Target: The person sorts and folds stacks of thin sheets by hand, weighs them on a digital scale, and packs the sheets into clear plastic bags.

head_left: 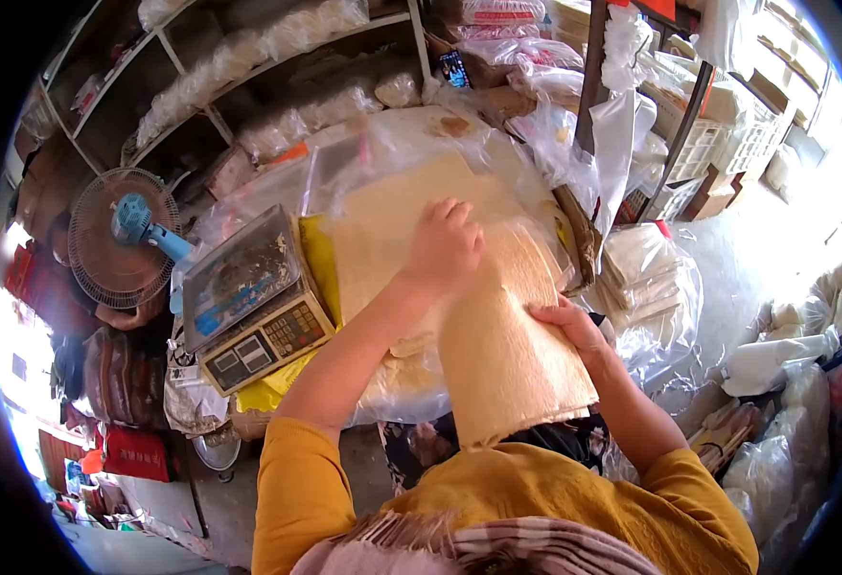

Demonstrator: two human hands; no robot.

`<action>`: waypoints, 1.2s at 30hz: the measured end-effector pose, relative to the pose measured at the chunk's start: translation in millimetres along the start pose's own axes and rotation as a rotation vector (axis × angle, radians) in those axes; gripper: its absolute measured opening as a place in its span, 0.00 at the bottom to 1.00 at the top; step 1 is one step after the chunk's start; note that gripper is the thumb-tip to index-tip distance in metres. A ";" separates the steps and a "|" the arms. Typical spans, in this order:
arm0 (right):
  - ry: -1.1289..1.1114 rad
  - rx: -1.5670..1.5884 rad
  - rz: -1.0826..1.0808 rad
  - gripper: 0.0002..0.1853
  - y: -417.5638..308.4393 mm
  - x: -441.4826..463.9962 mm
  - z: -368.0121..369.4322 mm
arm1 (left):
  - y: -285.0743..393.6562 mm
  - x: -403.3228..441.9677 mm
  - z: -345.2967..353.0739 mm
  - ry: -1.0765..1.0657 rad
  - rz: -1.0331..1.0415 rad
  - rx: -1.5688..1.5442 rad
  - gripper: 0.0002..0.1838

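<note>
A stack of tan, rough-textured sheets (512,359) hangs over the near edge of the table, its top part bent over. My right hand (582,331) grips the right edge of this stack, the thumb lying on top. At the stack's upper left, my left hand (448,241) is closed with fingers curled; whether it pinches a sheet is hidden. Flat on the table under and beyond my left hand lie more tan sheets (373,225). Left of them stands a weighing scale (267,340) with a keypad and a worn, plastic-covered top.
A blue and grey fan (133,218) stands at the left. Shelves (176,53) with bagged goods are behind the table. To the right are a metal post (593,81), plastic bags of sheets (646,278) and white crates (703,144). A phone (453,69) is at the back.
</note>
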State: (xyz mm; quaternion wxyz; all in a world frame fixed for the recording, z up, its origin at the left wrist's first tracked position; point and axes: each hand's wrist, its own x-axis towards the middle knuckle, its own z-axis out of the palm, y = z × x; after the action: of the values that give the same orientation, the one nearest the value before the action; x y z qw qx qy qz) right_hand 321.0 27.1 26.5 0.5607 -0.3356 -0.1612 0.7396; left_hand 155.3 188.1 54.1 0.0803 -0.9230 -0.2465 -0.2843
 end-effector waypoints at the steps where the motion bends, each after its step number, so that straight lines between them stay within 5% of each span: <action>1: 0.014 0.021 0.001 0.19 2.3 -1.9 1.5 | -0.2 2.1 0.7 -0.088 -0.027 -0.077 0.09; 4: 0.007 0.048 -0.003 0.21 8.4 0.4 -2.2 | -17.0 14.4 2.6 -0.250 0.166 -0.437 0.16; 9: 0.000 0.280 0.077 0.21 23.8 2.0 -21.3 | -62.7 -15.3 -0.1 0.406 -0.472 0.086 0.33; 13: -0.006 0.382 0.087 0.21 36.9 4.0 -23.6 | -1.6 -90.7 -26.2 0.182 -0.970 -0.316 0.28; 17: -0.032 0.432 0.134 0.21 38.8 5.3 -10.9 | 40.3 -151.6 -31.8 -0.056 -1.484 -1.363 0.17; 21: -0.036 0.329 0.166 0.21 40.1 21.1 -11.5 | 58.0 -177.5 -6.8 0.133 -1.254 -1.772 0.08; 24: -0.096 0.294 0.196 0.21 30.7 28.2 -1.1 | 63.1 -183.4 -4.6 0.083 -1.290 -1.562 0.10; 27: -0.029 0.323 0.263 0.21 30.1 31.7 0.6 | 55.8 -187.0 -14.1 0.078 -1.413 -1.673 0.12; 36: -0.042 0.295 0.205 0.18 41.2 14.7 5.2 | 63.1 -176.2 -3.3 0.319 -1.423 -1.538 0.13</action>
State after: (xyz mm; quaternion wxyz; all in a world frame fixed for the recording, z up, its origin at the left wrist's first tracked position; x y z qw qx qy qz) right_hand 285.7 28.5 0.3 0.5221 -0.2489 -0.0278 0.8153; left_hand 59.0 60.5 -43.1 -0.6790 -0.3206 -0.4708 -0.4632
